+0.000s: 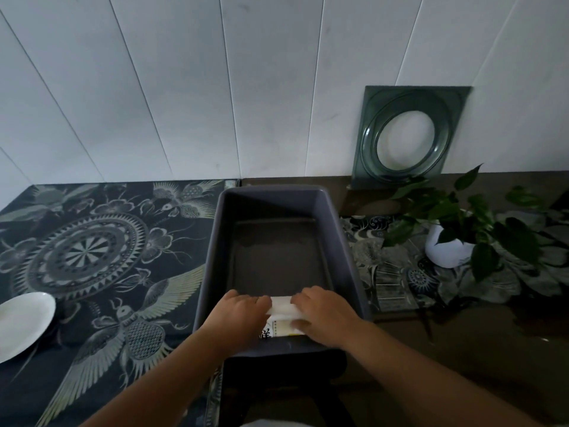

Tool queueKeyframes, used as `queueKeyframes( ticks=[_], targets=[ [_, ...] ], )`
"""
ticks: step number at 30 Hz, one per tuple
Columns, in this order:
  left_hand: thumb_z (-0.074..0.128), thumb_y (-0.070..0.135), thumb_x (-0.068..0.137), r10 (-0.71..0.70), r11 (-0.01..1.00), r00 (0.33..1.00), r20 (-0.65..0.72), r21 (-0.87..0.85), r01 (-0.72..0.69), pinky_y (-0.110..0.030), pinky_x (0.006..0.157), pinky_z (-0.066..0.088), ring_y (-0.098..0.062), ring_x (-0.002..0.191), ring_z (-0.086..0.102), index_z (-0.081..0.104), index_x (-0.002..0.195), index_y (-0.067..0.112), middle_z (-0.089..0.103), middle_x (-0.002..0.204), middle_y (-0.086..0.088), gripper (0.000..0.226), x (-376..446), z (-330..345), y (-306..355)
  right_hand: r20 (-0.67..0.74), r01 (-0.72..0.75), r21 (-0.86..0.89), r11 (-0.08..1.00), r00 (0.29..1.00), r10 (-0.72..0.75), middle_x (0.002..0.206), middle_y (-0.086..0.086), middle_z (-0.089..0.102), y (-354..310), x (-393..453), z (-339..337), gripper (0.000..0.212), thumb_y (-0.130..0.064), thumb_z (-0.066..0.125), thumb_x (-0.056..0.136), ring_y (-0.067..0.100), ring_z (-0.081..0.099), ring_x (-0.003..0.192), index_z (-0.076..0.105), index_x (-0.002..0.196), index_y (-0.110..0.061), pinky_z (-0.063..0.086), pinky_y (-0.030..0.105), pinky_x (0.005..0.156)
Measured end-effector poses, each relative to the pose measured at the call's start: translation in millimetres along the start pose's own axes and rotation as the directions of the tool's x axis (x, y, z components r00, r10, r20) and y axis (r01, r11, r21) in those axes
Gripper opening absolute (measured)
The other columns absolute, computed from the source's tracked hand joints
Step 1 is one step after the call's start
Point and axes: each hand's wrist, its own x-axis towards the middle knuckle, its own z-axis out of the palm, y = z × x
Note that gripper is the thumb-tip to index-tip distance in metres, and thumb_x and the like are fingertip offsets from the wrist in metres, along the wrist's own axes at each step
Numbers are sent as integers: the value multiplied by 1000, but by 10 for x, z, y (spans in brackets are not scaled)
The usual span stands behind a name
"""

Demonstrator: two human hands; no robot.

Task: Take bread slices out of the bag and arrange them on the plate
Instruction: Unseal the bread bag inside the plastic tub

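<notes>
A bread bag, white with a printed yellow label, lies at the near end of a deep grey bin. My left hand grips the bag's left side and my right hand grips its right side, both inside the bin. Most of the bag is hidden under my hands, and no bread slice shows. A white plate sits bare at the far left on the patterned cloth, well apart from both hands.
A dark cloth with bird and mandala prints covers the left of the counter. A potted plant in a white pot stands to the right. A square green glass dish leans on the white panelled wall.
</notes>
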Motion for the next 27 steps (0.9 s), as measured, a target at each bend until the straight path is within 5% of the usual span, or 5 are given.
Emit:
queueKeyframes(
  ticks=[5,11,13,18,27],
  targets=[
    [59,25,89,-45,984,996,-80,-175,30,-38,64,49,-25,79,63,65,85,17,68,85,-2,11,-40,-34,-27,-158,16,105,994,987,1,104,1,65,-41,-14,-74,26,-35,59,90,22,63,87,55,111,-20,47,34,66],
    [42,33,97,-45,974,998,-38,-222,36,-38,72,49,-22,88,58,61,97,18,62,97,-1,23,-28,20,-69,-199,203,-72,977,957,-213,79,3,64,-30,-94,-198,12,-27,68,87,22,62,55,62,87,-16,48,32,39],
    [36,40,93,-14,980,998,-60,-198,2,-36,67,49,-24,82,61,61,95,17,65,93,-2,34,-24,10,-62,-211,204,-54,977,954,-211,80,4,65,-29,-95,-204,11,-27,66,88,24,64,59,65,88,-15,51,35,42],
    [85,34,65,27,994,996,-91,-106,-36,-29,51,48,-17,60,63,63,91,20,67,70,5,37,-40,-37,-6,-162,103,121,987,983,-83,98,9,67,-40,-124,-191,27,-31,54,94,30,67,83,69,108,-13,55,45,67],
    [44,41,83,65,981,987,-147,-170,-90,-33,54,45,-20,70,56,60,77,21,61,78,0,26,-133,-180,73,-252,208,93,974,951,-179,89,7,70,-134,-191,-230,23,-22,69,86,25,65,80,72,106,-11,56,37,67]
  ],
)
